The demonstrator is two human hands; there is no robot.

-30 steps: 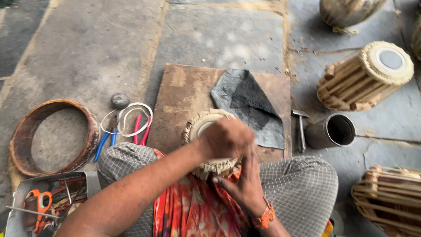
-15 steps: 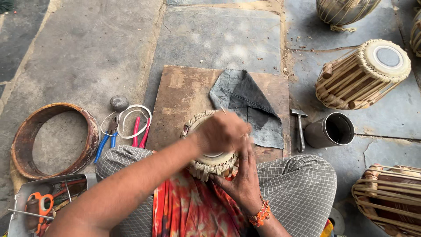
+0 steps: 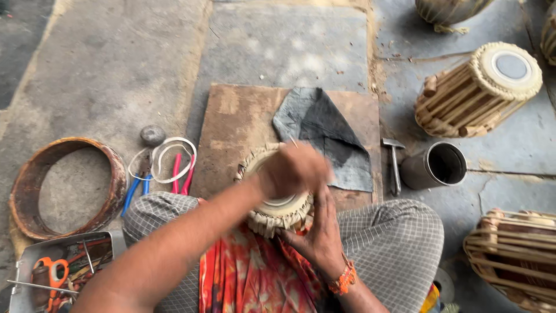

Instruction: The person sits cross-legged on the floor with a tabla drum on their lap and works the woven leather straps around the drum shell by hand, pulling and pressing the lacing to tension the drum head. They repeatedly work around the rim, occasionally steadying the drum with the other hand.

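Left hand (image 3: 292,168) has shifted right across the drum head (image 3: 278,200), fist closed, blurred.
Right hand (image 3: 321,232) cups the drum on the lap; a slip risks tearing its lacing.

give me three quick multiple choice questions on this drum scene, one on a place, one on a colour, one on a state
1. Where does the small hammer lie?
A. in the metal tray
B. between the grey cloth and the metal cup
C. inside the wooden ring

2. What colour are the scissor handles in the tray?
A. orange
B. green
C. white

3. How is the metal cup placed?
A. upright
B. on its side, mouth towards the camera
C. upside down

Answers:
1 B, the hammer sits on the floor between cloth and cup.
2 A, the handles show orange at bottom left.
3 B, its dark open mouth faces up and right while its side rests on the floor.
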